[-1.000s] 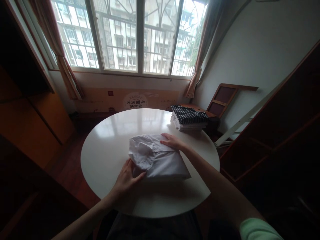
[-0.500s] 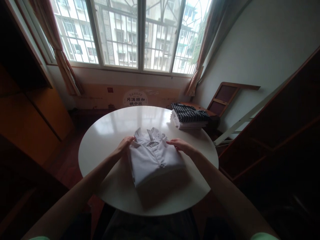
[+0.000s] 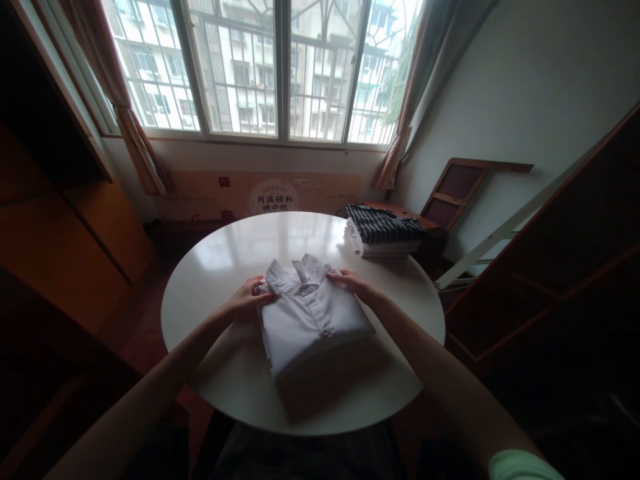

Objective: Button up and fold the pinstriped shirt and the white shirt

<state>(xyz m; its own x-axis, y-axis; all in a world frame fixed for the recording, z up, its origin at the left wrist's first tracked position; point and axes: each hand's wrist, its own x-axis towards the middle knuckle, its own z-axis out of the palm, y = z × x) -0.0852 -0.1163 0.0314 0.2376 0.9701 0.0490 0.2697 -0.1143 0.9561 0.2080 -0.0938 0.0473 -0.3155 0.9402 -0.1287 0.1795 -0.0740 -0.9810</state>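
Note:
A folded white shirt (image 3: 310,320) lies on the round white table (image 3: 210,267), its collar toward the window and its lower edge toward me. My left hand (image 3: 250,295) grips the shirt's left shoulder edge, thumb on top and fingers at the side. My right hand (image 3: 349,280) holds the right shoulder edge beside the collar, with the thumb side over the cloth. The fingertips beneath the cloth are hidden on both sides.
At the table's back right sits a stack of folded clothes (image 3: 385,227), a black striped one on top of white ones. Behind it stands a wooden chair (image 3: 453,190). A barred window (image 3: 280,73) spans the far wall.
My left thumb has moved inward onto the shirt's shoulder. My right hand has shifted slightly up and left, closer to the collar. The view has shifted a little.

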